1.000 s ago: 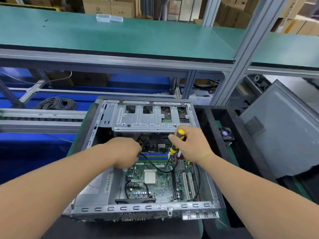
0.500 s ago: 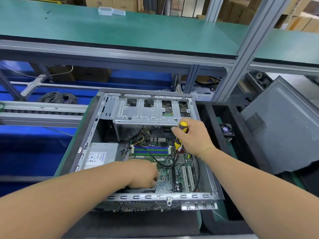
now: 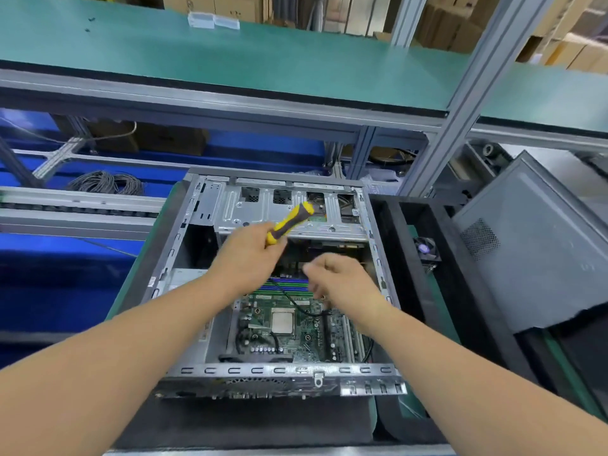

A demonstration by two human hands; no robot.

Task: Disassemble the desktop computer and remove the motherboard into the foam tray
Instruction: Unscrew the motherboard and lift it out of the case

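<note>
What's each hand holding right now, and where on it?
The left hand grips the screwdriver low on its handle. The right hand looks empty, though it is blurred.

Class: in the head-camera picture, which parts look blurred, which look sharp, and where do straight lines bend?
Head view: the right hand is smeared by motion blur; the left hand gripping the screwdriver is only slightly soft; the motherboard reads fairly sharp; wide-angle distortion bows the shelf edge and tilts the aluminium post.
</note>
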